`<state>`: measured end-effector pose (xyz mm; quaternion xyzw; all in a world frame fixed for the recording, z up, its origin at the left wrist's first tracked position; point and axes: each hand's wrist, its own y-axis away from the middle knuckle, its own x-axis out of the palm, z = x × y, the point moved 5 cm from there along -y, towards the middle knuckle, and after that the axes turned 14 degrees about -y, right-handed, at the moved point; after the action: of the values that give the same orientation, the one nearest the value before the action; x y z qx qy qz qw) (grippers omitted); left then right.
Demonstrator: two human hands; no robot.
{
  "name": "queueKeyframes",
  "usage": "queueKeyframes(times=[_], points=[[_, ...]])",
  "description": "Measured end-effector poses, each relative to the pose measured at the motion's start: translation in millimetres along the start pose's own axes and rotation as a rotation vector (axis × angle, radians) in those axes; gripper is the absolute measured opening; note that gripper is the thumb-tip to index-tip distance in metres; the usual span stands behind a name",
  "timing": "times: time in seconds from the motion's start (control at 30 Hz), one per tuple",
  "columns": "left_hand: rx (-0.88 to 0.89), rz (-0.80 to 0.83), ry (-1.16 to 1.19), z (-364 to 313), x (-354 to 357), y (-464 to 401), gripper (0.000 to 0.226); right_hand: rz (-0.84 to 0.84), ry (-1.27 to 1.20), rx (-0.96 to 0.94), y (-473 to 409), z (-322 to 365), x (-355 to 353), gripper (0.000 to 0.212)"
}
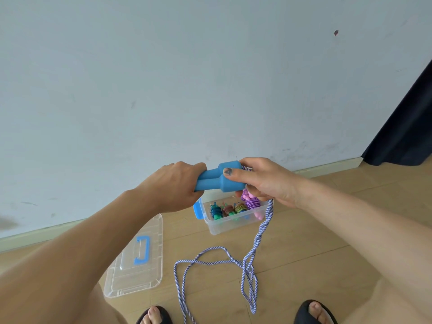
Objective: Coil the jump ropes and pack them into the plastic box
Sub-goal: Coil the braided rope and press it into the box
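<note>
Both hands [177, 185] [264, 181] clenched round paired blue handles [217, 180], held together so the trailing rope [252, 258] can be coiled.

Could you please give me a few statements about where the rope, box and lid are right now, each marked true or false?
1. Both hands, left and right, hold the blue handles. True.
2. The plastic box is empty. False: coiled ropes lie inside.
3. The lid is clipped on the box. False: it lies on the floor apart.
4. The striped rope trails loose onto the floor. True.
</note>
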<state>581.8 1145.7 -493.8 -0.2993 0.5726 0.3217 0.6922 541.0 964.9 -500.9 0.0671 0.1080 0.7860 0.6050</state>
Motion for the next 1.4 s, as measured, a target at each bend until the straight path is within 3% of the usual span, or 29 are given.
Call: queueKeyframes(times=[0.17,0.27,0.33,0.4,0.5,0.57,0.63,0.7,0.77,0.83,0.9,1.13,1.4], points=[[-0.01,-0.024,0.038,1,-5,0,0.008,0.005,-0.033,-0.031,0,5,0,0.032],[-0.029,-0.037,0.078,2,-7,-1,0.01,-0.026,-0.009,-0.037,1,4,0,0.044],[-0.065,-0.03,0.188,3,-8,0,0.016,-0.084,-0.034,-0.073,0,4,-1,0.05],[-0.149,-0.001,0.361,5,-8,0,0.025,-0.243,-0.032,-0.171,0,5,-6,0.044],[-0.327,0.097,0.732,7,-3,-1,0.028,-0.533,0.314,-0.419,6,15,-4,0.031],[-0.477,0.134,1.036,8,4,-2,0.023,-0.488,0.702,-0.453,4,16,12,0.022],[-0.626,0.153,1.139,9,14,-2,0.015,-0.36,1.094,-0.33,-3,6,30,0.01],[-0.674,0.188,0.956,6,22,-1,0.012,-0.23,1.308,-0.267,-7,-3,49,0.002],[-0.555,0.185,0.475,4,26,0,0.011,-0.126,1.36,-0.298,-7,-6,66,0.01],[-0.401,0.149,0.067,-3,23,0,0.01,-0.078,1.308,-0.316,-6,-3,71,0.023],[-0.299,0.125,-0.12,-5,23,1,0.013,-0.051,1.167,-0.281,-3,2,62,0.032],[-0.052,0.093,-0.331,-10,24,11,0.01,-0.024,0.764,-0.236,5,23,27,0.031],[0.143,-0.083,-0.35,-28,6,22,0.023,0.02,0.473,-0.195,-8,22,20,0.052]])
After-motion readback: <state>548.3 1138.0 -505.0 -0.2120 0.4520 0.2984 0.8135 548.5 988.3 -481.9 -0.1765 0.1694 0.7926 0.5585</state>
